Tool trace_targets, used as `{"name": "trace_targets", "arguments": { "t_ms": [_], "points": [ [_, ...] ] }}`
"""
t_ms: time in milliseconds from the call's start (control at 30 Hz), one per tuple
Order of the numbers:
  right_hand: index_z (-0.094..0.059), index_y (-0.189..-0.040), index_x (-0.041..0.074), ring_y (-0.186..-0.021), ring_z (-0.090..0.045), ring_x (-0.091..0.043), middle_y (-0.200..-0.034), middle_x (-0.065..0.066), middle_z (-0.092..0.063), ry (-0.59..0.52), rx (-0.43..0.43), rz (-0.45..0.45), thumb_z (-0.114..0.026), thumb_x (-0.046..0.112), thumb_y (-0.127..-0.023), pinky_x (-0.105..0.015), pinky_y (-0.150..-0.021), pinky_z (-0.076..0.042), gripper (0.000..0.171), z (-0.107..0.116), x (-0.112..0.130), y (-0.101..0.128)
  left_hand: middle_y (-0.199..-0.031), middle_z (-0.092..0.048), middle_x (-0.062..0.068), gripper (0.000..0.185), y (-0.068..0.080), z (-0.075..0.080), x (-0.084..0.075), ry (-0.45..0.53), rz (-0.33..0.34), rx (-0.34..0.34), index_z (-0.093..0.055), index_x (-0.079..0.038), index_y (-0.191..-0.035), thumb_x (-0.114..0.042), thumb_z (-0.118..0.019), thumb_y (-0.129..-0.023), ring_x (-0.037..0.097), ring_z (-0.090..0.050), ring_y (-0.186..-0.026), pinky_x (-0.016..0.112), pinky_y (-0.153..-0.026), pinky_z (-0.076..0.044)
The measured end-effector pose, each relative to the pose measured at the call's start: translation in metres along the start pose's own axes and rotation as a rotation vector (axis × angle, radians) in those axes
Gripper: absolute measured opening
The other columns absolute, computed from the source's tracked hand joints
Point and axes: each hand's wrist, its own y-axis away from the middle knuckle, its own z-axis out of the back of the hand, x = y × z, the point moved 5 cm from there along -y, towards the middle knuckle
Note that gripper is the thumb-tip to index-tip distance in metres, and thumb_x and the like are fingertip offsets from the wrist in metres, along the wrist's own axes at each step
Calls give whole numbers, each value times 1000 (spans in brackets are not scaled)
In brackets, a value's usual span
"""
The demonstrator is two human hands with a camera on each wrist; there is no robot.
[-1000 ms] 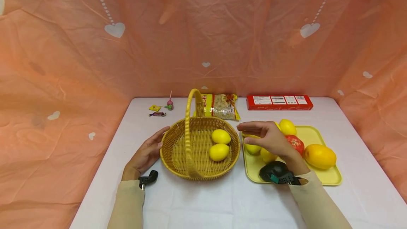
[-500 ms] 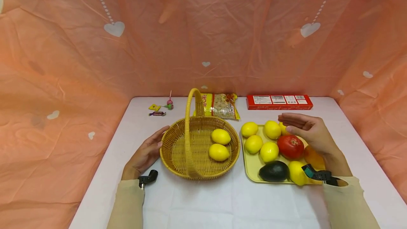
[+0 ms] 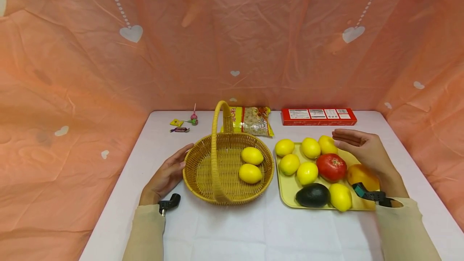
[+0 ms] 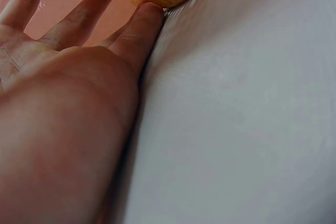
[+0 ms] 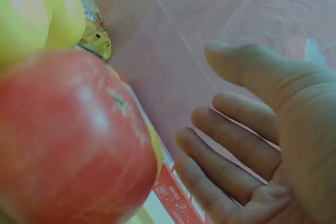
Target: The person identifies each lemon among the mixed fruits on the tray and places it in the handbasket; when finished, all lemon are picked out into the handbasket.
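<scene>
A yellow wicker basket (image 3: pixel 195 190) with a tall handle stands mid-table, with two lemons (image 3: pixel 250 173) inside on its right. My left hand (image 3: pixel 168 174) rests at the basket's left side, fingers extended along the wall. Above the right part of the yellow tray (image 3: pixel 288 201) hovers my right hand (image 3: pixel 367 152), fingers fairly straight and nothing held. In the right wrist view its palm faces a red pomegranate-like fruit (image 5: pixel 79 135). The tray also bears several lemons (image 3: pixel 307 173), a dark avocado (image 3: pixel 312 195) and an orange-yellow oval fruit (image 3: pixel 362 175), partly hidden by my right wrist.
Behind the basket lies a yellow snack bag (image 3: pixel 253 121). A long red box (image 3: pixel 319 117) sits at the back right. Small wrapped candies (image 3: pixel 179 129) and a lollipop (image 3: pixel 193 117) lie back left. A pink curtain (image 3: pixel 232 43) encloses the white table (image 3: pixel 232 237).
My right hand has moved right, from over the tray's left side to over its right side, uncovering several lemons and the avocado. The left hand and basket have stayed put.
</scene>
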Motion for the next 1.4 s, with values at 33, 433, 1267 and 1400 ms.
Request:
{"name": "trace_targets", "arguments": {
  "t_ms": [33,433,1267,1400],
  "points": [
    [-62,-151,-1,-107,-70,16,-122,26,-75,23,-3,-17,-75,27,-105,-7,-89,-55,56,1,-3,-1,-167,-46,-3,63,0,0,0,0,-1,1,-34,-12,-172,-3,-46,-112,10,-54,-144,29,-117,-50],
    [-66,-148,2,-124,-69,-47,-139,-28,-71,436,109,-117,-77,51,-100,-39,-95,-58,69,-6,-9,-14,-167,-46,-3,63,-1,0,1,6,7,3,-33,-12,-172,-3,-47,-112,11,-55,-144,30,-116,-51],
    [-63,-155,10,-125,-69,-18,-146,-9,-69,197,17,33,-75,31,-105,-5,-90,-51,55,-19,22,-4,-166,-47,-2,62,-1,-1,1,0,10,-3,-36,-13,-172,-3,-47,-112,12,-54,-145,29,-117,-50],
    [-63,-153,7,-119,-68,0,-137,13,-72,11,87,144,-72,15,-106,-12,-95,-56,48,-37,42,4,-165,-48,-4,62,0,-1,0,-6,2,-2,-35,-12,-172,-4,-47,-112,11,-54,-144,29,-117,-50]
  ]
}}
